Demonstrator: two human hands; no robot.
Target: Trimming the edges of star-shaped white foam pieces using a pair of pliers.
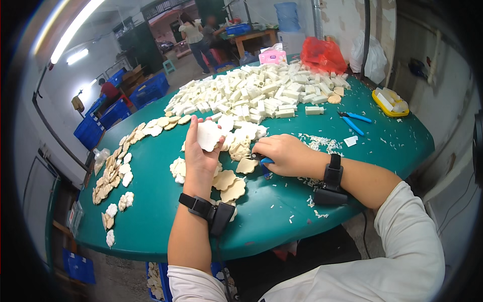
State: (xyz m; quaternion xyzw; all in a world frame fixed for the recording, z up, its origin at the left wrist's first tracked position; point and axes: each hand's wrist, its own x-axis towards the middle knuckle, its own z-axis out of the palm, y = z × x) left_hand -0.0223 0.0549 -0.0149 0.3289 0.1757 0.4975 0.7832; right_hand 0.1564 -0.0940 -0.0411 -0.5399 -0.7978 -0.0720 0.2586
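Now holding a white scalloped disc (209, 135) up over the green counter (284, 229), clasped in the left hand (199, 161), with the thumb along its left edge and fingertips showing at its right. Gripping a blue-handled hand tool (266, 160) in the right hand (286, 155), with fingers curled around it, just beside and to the right of the loose scalloped pieces (234, 190). Mostly hiding that tool within the fist, so impossible to tell how its jaws stand. Wearing a black strap and box on each wrist.

Lying between and around the forearms, overlapping in beige and cream, those loose pieces. Running in a curved band along the left side of the counter, more scalloped pieces (113, 173). Heaped across the far side, pale rectangular blocks (251, 93), near a pink packet (273, 58) and a red plastic bag (322, 56). Scattered beyond the right hand, small white scraps (318, 143). Lying farther right with handles spread, blue-handled pliers (354, 127), near a yellow tray (397, 114).
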